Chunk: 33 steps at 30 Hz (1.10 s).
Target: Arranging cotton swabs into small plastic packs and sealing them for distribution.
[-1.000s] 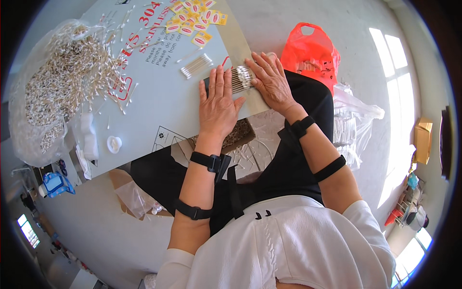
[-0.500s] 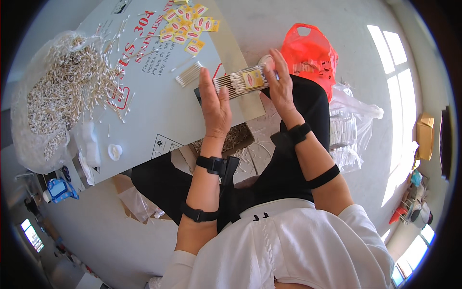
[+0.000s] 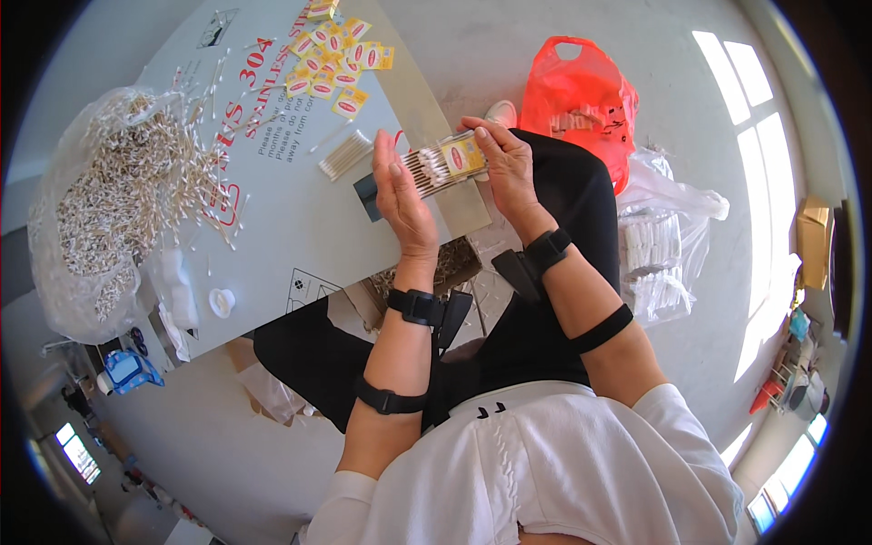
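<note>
Between my two hands lies a flat pack of cotton swabs (image 3: pixel 427 171), with a yellow label card (image 3: pixel 464 156) at its right end. My left hand (image 3: pixel 406 211) presses against the pack's left end, its fingers long and held together. At the other end my right hand (image 3: pixel 511 177) grips the pack beside the card, thumb and fingers bent onto it. A neat row of loose swabs (image 3: pixel 345 155) lies on the table just beyond my left fingertips. Under the pack, a dark flat piece (image 3: pixel 367 196) shows partly at the table edge.
Yellow cards (image 3: pixel 347 103) are scattered at the far side of the table (image 3: pixel 272 227). A clear bag (image 3: pixel 54 282) spills a large heap of swabs at left. A red plastic bag (image 3: pixel 581 91) and a clear bag of white packs (image 3: pixel 654 245) stand at right. Below the table edge sits a cardboard box (image 3: pixel 468 259).
The pack is tilted a little and sits slightly lower and further left. My right fingers have come down from upright and bent onto its end. The view has shifted a little.
</note>
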{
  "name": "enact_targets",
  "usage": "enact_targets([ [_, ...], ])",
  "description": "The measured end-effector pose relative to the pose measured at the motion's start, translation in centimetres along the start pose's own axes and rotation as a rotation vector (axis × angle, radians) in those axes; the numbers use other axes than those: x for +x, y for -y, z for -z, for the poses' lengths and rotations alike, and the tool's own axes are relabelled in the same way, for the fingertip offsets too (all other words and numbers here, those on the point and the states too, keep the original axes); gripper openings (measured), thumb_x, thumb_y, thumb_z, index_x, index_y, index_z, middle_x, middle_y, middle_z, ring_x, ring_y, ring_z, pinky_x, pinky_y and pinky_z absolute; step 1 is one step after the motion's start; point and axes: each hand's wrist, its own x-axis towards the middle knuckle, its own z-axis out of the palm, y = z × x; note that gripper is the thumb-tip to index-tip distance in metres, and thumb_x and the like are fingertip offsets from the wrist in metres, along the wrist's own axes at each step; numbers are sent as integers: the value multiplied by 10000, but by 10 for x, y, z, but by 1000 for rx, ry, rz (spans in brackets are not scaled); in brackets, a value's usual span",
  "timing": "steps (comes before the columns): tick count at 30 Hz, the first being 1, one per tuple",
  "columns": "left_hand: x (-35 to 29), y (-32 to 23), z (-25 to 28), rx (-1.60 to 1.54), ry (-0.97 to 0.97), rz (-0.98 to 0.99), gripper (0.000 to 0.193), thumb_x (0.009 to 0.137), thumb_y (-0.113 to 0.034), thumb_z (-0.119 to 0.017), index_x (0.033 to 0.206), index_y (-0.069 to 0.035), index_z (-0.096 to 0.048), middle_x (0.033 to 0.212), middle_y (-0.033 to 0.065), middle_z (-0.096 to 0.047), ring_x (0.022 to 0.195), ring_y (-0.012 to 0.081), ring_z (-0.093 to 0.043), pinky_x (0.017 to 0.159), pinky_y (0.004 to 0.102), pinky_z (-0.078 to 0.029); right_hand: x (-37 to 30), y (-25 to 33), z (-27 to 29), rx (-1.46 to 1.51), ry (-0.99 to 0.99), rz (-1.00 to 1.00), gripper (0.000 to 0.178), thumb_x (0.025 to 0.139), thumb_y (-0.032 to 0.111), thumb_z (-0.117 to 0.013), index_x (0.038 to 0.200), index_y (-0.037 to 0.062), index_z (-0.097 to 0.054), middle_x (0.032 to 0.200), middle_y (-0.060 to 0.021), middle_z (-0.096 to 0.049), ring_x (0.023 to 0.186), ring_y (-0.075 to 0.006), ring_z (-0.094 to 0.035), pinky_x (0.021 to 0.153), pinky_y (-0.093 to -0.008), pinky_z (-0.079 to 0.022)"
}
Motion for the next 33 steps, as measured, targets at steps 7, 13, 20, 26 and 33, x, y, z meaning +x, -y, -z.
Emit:
enact_targets([
  [7, 0, 1, -15, -104, -62, 2, 663, 1051, -436, -334, 1463, 81, -288, 1509, 240, -325, 1412, 294, -317, 1185, 415, -213, -1, -2, -1, -4, 14, 28, 274, 1001, 175, -566, 1164, -19, -670, 1073, -75, -685, 968, -117, -618, 893, -251, -497],
  [13, 0, 2, -18, -243, -115, 25, 688, 1038, -458, -364, 1464, 76, -281, 1515, 213, -314, 1429, 281, -283, 1197, 420, -175, -1, -6, 2, 94, 11, -69, 295, 1015, 172, -533, 1182, -45, -641, 1096, -112, -676, 988, -150, -637, 904, -276, -516],
  [20, 1, 2, -17, -325, -132, 63, 700, 1029, -474, -389, 1467, 62, -284, 1516, 193, -315, 1432, 273, -273, 1198, 418, -171, 0, -8, 4, 194, 23, -120, 302, 1020, 169, -518, 1199, -55, -615, 1143, -135, -656, 1023, -186, -642, 917, -307, -528],
  [26, 1, 4, -19, -370, -159, 59, 650, 1032, -449, -410, 1441, 51, -340, 1499, 173, -359, 1411, 277, -312, 1184, 424, -197, 0, -9, 6, 175, 9, -88, 295, 1011, 169, -536, 1211, -34, -613, 1174, -122, -648, 1065, -202, -635, 936, -330, -527],
  [33, 0, 6, -17, -380, -166, 47, 670, 1033, -449, -406, 1454, 62, -307, 1520, 190, -324, 1430, 292, -282, 1194, 431, -174, -8, 2, -3, 482, -232, -212, 247, 925, 150, -680, 1110, -4, -627, 950, -42, -663, 863, -128, -636, 755, -289, -539],
])
